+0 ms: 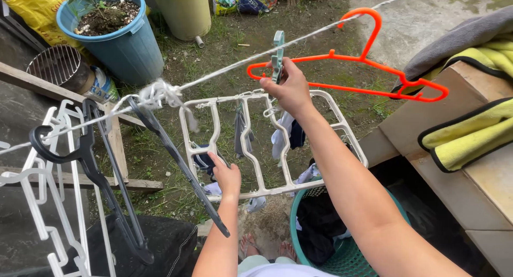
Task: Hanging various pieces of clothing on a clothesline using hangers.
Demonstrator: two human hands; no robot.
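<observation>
Head view: white plastic sock rack [251, 148], flat grid frame with rounded bars, hangs under a thin twisted white line [224, 71] that runs from left to far right. Right hand [288, 87] is up at the line, fingers closed round a pale teal plastic peg [278, 55] that sticks up above the fist, at the rack's far edge. Left hand [227, 175] is low at the rack's near left bar, fingers curled on a dark sock [203, 160]; grip partly hidden. More small cloths dangle inside the frame, grey and white. Orange thin hanger [368, 68] on the line just right of the peg, almost touching the right hand. Black hangers [107, 170] and white hangers [48, 202] crowd the line to the left. Green mesh basket [342, 250] with dark laundry sits near, under the right forearm. Blue tub [125, 39] far left; yellow towels [470, 138] on a ledge right. Open grass beyond the rack.
</observation>
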